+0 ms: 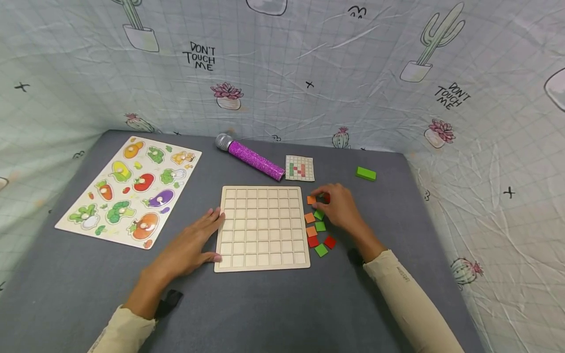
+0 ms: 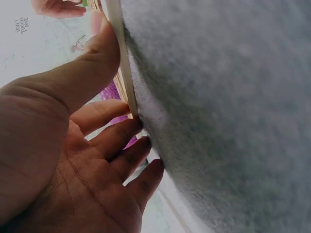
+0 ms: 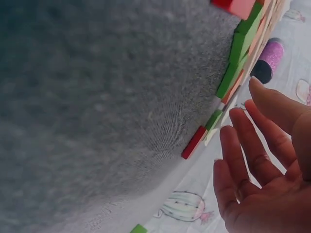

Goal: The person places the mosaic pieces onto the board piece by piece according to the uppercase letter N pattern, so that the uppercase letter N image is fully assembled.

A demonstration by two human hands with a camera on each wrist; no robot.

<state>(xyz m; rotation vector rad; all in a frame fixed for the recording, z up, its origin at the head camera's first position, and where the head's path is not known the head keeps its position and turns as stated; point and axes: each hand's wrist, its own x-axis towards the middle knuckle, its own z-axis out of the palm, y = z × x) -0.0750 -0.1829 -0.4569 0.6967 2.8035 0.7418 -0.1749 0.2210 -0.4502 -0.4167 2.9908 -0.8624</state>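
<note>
A light wooden board with a grid of square recesses lies flat on the table. My left hand rests against its left edge, thumb near the lower corner and fingers higher up; the left wrist view shows the thumb touching the board's side. Beside the board's right edge lie several small square tiles: orange, green and red. My right hand hovers over the upper tiles, its thumb and forefinger beside an orange tile. In the right wrist view those fingers are apart and hold nothing.
Behind the board lie a purple glittery microphone and a small pattern card with coloured squares. A green block sits at the back right. On the left is a vegetable puzzle board. Printed cloth hangs around the table.
</note>
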